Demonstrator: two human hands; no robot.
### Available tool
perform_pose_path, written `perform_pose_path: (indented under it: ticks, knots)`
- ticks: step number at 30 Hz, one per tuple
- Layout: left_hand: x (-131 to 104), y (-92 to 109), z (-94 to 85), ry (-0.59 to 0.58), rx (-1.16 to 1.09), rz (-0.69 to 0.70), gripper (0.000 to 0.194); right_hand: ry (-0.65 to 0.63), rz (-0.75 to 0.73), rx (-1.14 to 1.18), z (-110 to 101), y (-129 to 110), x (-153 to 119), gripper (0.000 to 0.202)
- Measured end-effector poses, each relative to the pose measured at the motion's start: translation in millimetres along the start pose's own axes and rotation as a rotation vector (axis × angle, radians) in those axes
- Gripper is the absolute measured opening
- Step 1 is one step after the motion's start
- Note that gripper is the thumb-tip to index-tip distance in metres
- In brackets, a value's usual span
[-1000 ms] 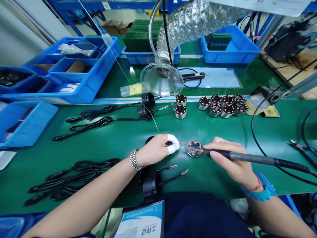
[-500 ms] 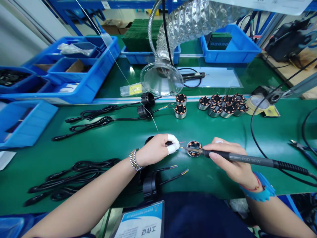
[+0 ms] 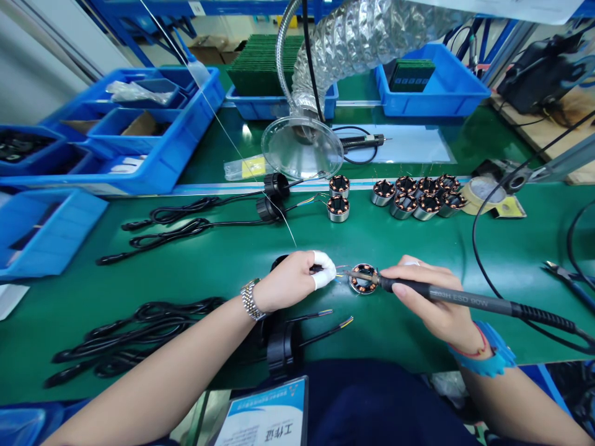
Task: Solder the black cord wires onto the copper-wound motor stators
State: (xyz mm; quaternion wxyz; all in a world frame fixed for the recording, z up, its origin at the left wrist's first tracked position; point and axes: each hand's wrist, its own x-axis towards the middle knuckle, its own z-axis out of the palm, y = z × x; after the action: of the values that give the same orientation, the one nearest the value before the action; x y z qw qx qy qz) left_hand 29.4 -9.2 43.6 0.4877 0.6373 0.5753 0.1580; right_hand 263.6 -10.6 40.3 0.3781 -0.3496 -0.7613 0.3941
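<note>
My left hand (image 3: 297, 272), with white finger covers, pinches a black cable (image 3: 317, 269) whose thin coloured wires (image 3: 339, 275) stick out to the right. Just beyond them lies a motor stator (image 3: 370, 288), a metal ring with copper windings. My right hand (image 3: 430, 303) grips a soldering iron (image 3: 465, 298) like a pen. Its tip reaches across the stator to the wire ends; whether it touches them is too small to tell. A solder wire (image 3: 289, 228) hangs down above my left hand. Behind my left wrist a black cap is partly hidden.
Black caps with cables (image 3: 281, 347) lie near my body, and more cable sets (image 3: 269, 209) lie further back. Several stators (image 3: 404, 204) stand behind my right hand. A clear fume hood (image 3: 302, 148) hangs over the bench. Cutters (image 3: 569, 282) lie far right; blue bins (image 3: 158, 167) stand left.
Almost nothing differs. The iron's tip and the stator have shifted very slightly, while both hands keep their grips.
</note>
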Motion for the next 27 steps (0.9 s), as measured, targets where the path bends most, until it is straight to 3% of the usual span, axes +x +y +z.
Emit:
perform_pose_path:
  ticks: [27]
  knots:
    - [0.5,-3.0,-0.5,-0.016,0.002,0.003,0.014,-0.029,0.015,-0.008,-1.0,0.1,-1.4,0.021]
